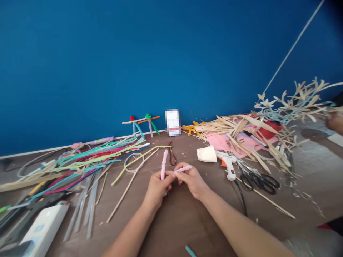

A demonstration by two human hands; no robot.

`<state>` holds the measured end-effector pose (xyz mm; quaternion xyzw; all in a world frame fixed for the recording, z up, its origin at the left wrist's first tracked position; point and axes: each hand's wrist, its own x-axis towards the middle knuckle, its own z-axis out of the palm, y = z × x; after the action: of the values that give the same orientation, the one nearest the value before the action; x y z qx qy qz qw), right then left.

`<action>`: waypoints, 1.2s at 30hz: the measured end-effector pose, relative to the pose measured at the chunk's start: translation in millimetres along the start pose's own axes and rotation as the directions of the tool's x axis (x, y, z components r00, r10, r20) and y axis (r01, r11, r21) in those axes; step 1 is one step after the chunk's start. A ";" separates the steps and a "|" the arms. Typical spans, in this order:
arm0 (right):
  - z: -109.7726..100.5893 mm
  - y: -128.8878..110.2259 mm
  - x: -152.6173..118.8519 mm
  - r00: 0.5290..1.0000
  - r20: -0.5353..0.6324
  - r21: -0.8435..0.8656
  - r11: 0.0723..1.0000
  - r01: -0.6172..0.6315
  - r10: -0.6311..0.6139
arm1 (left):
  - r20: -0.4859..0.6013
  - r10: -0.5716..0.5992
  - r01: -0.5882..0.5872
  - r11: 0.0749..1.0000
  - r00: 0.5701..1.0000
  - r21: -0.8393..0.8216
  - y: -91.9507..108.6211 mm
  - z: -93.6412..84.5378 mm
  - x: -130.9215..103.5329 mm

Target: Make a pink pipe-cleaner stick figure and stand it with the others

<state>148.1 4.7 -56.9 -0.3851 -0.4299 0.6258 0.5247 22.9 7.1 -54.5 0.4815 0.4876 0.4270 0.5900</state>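
Observation:
Close together above the brown table top (184, 221), both hands pinch a pale pink pipe cleaner (164, 165) that looks thickly wound. One length stands upright from my left hand (157, 187), its fingers closed around the lower end. My right hand (194, 181) is closed on another pale pink length, which slants up to the right between thumb and fingers. Whether the two lengths are one bent piece is hidden where the fingertips meet. Just beyond the hands lies a brown bead string (171, 159).
Pipe cleaners (96, 157) and clear glue sticks (92, 203) lie left, near a white power strip (45, 228). At right are a paper cup (207, 154), glue gun (229, 167), scissors (258, 181) and dried strips (235, 125). Small pipe-cleaner figures (136, 128) lean on the blue wall. Another person's hand (334, 123) shows far right.

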 end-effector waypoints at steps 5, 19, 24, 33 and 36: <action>-0.7 -2.2 0.3 1.000 0.014 -0.027 0.999 0.024 -0.023 | 0.037 -0.038 0.042 0.993 0.999 -0.109 -0.9 -4.3 3.6; 2.9 -2.4 0.5 1.000 -0.014 -0.022 1.000 -0.006 0.006 | -0.121 0.132 -0.105 0.973 0.984 0.207 -2.7 -0.9 -1.2; 5.0 0.8 0.4 0.999 -0.048 -0.011 1.000 -0.014 0.013 | -0.124 0.217 -0.176 0.944 0.968 0.281 0.2 1.5 -5.6; 6.5 1.1 -1.3 0.999 -0.045 -0.005 1.000 -0.001 0.001 | -0.092 0.353 -0.282 0.856 0.931 0.434 -4.8 0.1 -8.2; 6.4 1.5 -1.6 1.000 -0.030 -0.019 1.000 -0.004 0.004 | -0.048 0.449 -0.347 0.748 0.892 0.565 -4.0 -1.5 -9.6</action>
<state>142.0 2.1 -56.2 -0.4004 -0.4273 0.6167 0.5261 20.0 -2.7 -56.9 0.6805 0.5251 0.4293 0.2772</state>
